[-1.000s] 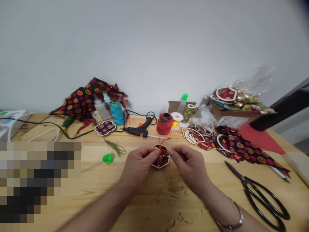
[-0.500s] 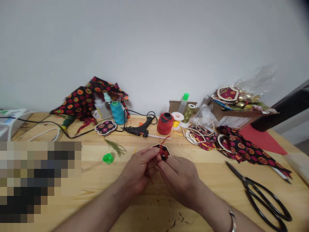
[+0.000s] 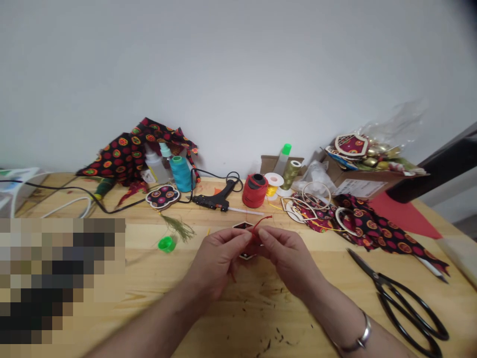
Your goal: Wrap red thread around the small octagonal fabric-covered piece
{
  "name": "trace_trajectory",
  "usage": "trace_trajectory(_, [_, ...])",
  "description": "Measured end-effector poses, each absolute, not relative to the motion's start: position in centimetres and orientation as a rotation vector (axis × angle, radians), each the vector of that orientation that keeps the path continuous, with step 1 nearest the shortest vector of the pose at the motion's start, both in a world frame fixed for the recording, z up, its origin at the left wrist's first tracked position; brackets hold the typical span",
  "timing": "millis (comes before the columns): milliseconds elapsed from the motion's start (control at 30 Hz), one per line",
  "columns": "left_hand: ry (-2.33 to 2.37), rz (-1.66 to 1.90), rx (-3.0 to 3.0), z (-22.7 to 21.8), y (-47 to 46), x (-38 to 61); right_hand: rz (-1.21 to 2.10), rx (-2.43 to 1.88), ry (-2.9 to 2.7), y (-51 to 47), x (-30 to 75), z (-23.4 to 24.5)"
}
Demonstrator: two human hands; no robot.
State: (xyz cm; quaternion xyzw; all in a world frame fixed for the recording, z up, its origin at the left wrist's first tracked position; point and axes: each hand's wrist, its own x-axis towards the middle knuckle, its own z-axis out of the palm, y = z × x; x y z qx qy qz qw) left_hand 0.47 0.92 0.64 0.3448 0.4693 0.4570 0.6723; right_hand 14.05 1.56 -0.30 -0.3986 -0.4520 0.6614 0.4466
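Observation:
Both hands meet at the middle of the table, fingertips pinched close together. A red cord (image 3: pixel 265 219) runs between them, and its loose end sticks out to the upper right. My left hand (image 3: pixel 223 248) is closed on the cord; another red strand hangs below its fingers. My right hand (image 3: pixel 285 248) pinches the same cord from the other side. Behind and beneath the fingertips lies a dark patterned piece with a pale wooden rim (image 3: pixel 246 257), mostly covered by the hands. Whether it is attached to the cord I cannot tell.
Behind the hands are a black glue gun (image 3: pixel 214 199), a red thread spool (image 3: pixel 255 191) and a turquoise thread cone (image 3: pixel 181 174). Large black scissors (image 3: pixel 395 293) lie at right. A green cap (image 3: pixel 167 244) and a flower-shaped tasselled piece (image 3: pixel 163 197) lie left. Patterned fabric (image 3: pixel 372 223) spreads at right.
My right hand has turned and risen so its thumb and fingertips pinch the cord. The cord's loose end has swung to the right and lower. The left hand has barely moved.

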Motion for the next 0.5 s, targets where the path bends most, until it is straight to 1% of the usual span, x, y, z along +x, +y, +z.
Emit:
trace_trajectory(133, [1.038, 0.996, 0.899, 1.11, 0.77, 0.58, 1.681, -1.041, -1.078, 1.25, 13.97, 0.13])
trace_trajectory(300, [1.078, 0.97, 1.001, 1.0, 0.7, 0.59, 1.624, -1.089, -0.993, 1.57, 13.86, 0.18])
trace_trajectory(500, [1.178, 0.931, 0.99, 0.74, 0.91, 0.53, 1.419, -1.208, -1.155, 1.73, 14.04, 0.43])
